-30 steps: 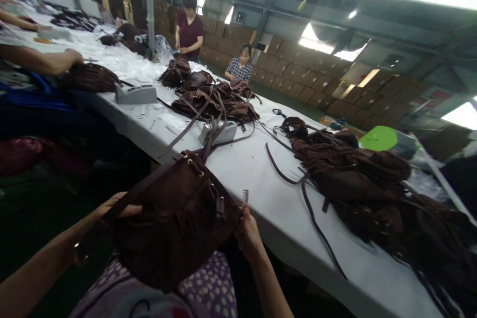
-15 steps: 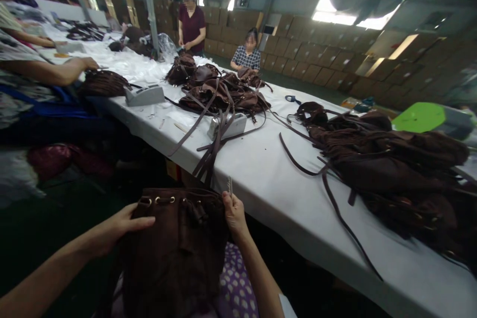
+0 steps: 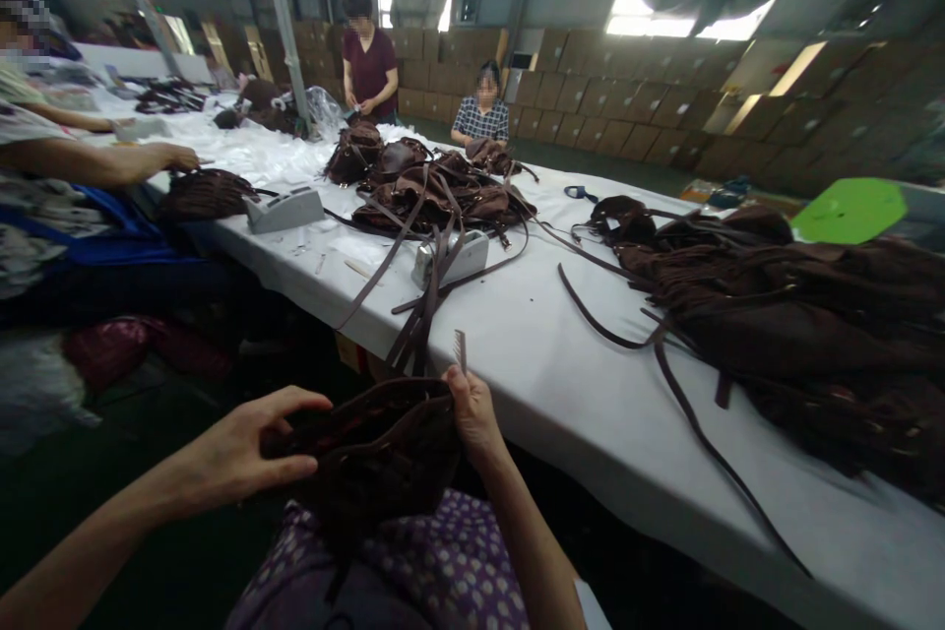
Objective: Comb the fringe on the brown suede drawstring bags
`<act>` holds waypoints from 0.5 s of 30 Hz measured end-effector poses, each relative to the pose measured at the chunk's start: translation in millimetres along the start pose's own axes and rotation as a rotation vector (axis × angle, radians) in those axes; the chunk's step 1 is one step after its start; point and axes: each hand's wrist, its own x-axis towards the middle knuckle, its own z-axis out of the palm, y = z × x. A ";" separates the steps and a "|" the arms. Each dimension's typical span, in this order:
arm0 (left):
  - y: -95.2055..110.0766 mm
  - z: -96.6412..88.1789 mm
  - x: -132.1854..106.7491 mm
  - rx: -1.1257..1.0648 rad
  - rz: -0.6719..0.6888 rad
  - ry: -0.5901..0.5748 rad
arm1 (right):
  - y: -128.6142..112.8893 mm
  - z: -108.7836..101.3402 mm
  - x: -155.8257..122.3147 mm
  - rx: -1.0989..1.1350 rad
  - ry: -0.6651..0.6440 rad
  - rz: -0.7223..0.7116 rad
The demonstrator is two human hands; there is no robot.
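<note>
A dark brown drawstring bag (image 3: 384,463) is above my lap, its mouth parted and turned up toward me. My left hand (image 3: 277,443) grips the left end of the rim, thumb in front and fingers at the far side. At the right end of the rim, my right hand (image 3: 472,409) pinches the bag. The same hand holds a small pale comb (image 3: 461,350), whose teeth stick up above the fingers. The bag's inside is dark and hard to make out.
The white-covered table (image 3: 532,345) has a pile of brown bags (image 3: 435,182) with dangling straps, plus a larger heap (image 3: 797,315) at right. Two grey tape dispensers stand there, the nearer dispenser (image 3: 458,259) under straps. Co-workers (image 3: 369,69) are around the table.
The bag has tipped from hanging front-on to mouth-up, and its opening now shows. My left fingers have moved over the rim. The comb stays in my right hand.
</note>
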 end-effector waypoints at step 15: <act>-53.5 84.9 16.1 0.706 0.296 0.286 | 19.4 25.0 3.8 -0.153 0.047 -0.008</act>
